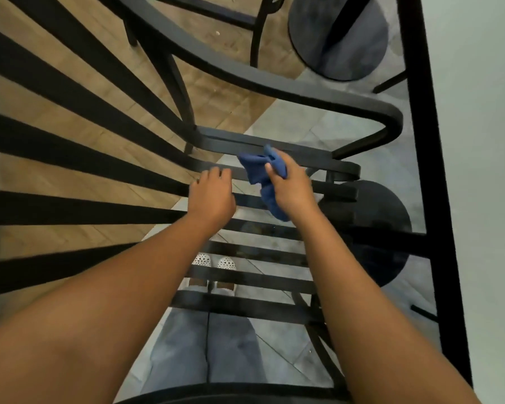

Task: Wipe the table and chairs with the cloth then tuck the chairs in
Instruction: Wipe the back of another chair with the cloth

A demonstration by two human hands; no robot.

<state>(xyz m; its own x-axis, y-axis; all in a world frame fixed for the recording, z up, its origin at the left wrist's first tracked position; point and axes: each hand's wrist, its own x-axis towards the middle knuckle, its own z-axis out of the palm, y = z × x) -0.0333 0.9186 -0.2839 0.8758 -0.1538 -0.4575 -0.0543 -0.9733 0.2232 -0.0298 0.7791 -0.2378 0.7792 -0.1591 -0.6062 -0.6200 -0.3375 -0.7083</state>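
Head view looks straight down over a black slatted metal chair [245, 275], where the right hand [289, 188] pinches a bunched blue cloth [263, 173] against the front rail of the seat while the left hand [213, 193], fingers curled and holding nothing, braces on a slat just beside it. To wipe well, I judge the cloth should be dragged along each slat's full length with the chair kept steady. The cloth looks soft, crumpled and dark blue, hanging partly below the hands; the glass tabletop [478, 112] lies to the right.
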